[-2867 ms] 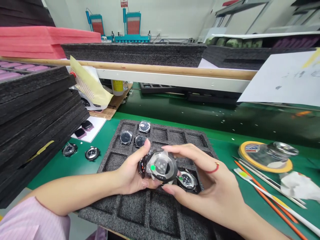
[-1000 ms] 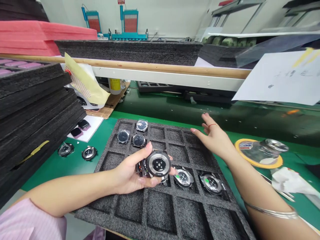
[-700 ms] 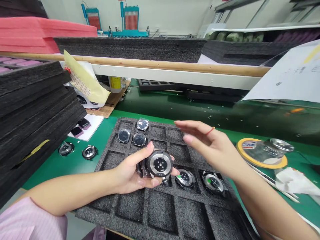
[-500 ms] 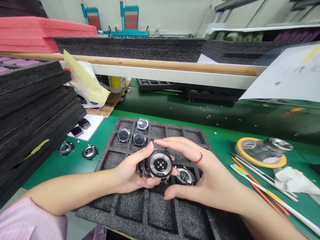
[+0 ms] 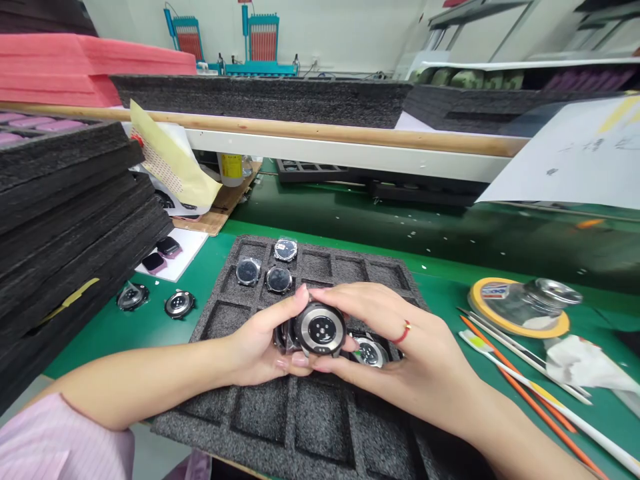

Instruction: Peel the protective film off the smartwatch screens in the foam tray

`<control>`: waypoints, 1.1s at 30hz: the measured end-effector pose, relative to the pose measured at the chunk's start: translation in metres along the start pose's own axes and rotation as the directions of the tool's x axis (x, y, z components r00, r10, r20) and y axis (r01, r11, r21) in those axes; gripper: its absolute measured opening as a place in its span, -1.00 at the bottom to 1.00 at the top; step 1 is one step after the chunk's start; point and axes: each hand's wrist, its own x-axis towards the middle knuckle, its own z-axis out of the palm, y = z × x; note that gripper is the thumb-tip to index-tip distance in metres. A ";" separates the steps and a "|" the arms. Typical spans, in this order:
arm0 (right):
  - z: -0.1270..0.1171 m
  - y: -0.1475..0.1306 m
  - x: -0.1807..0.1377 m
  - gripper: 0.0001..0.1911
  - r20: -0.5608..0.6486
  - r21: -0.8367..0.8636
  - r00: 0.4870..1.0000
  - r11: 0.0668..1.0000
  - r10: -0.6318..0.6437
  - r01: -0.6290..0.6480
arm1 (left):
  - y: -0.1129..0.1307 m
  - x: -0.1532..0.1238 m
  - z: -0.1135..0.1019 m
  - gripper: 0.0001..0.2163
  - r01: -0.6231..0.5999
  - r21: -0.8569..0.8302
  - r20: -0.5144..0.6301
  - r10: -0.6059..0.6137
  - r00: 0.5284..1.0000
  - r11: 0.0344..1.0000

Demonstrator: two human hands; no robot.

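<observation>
Several round smartwatch cases are stacked in my left hand, its thumb on top and fingers curled beneath. The front watch case shows its black sensor back and silver ring. My right hand closes on that same case, index finger at its upper edge and thumb at its lower edge. Both hands are above a dark foam tray with square pockets. Another watch case lies in the tray, partly hidden behind my right fingers. Three watches, one of them a film-covered watch, sit face up in the upper left pockets.
Two watch cases, including a black one, lie on the green table left of the tray. Foam sheets are stacked far left. At right are a tape roll, a glass bottle, a toothbrush and thin sticks. A shelf crosses behind.
My right thumb has moved up to the lower edge of the front watch case, and the right fingers have closed around it. My left hand has stayed nearly still.
</observation>
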 end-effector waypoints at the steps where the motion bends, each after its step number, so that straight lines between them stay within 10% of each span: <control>1: 0.000 0.000 0.000 -0.34 -0.005 -0.002 1.000 1.000 -0.007 0.007 | 0.000 0.000 0.000 -0.47 0.001 -0.001 0.005 -0.001 1.000 1.000; 22: -0.004 -0.006 0.001 -0.44 -0.004 -0.048 0.999 0.998 -0.034 0.033 | 0.000 -0.001 0.004 -0.51 0.008 -0.023 0.023 -0.008 1.000 1.000; 33: -0.016 0.044 -0.016 -0.63 -0.114 -0.240 0.960 0.931 0.256 -0.277 | 0.001 0.000 0.003 -0.71 -0.136 -0.082 -0.329 0.102 0.939 0.987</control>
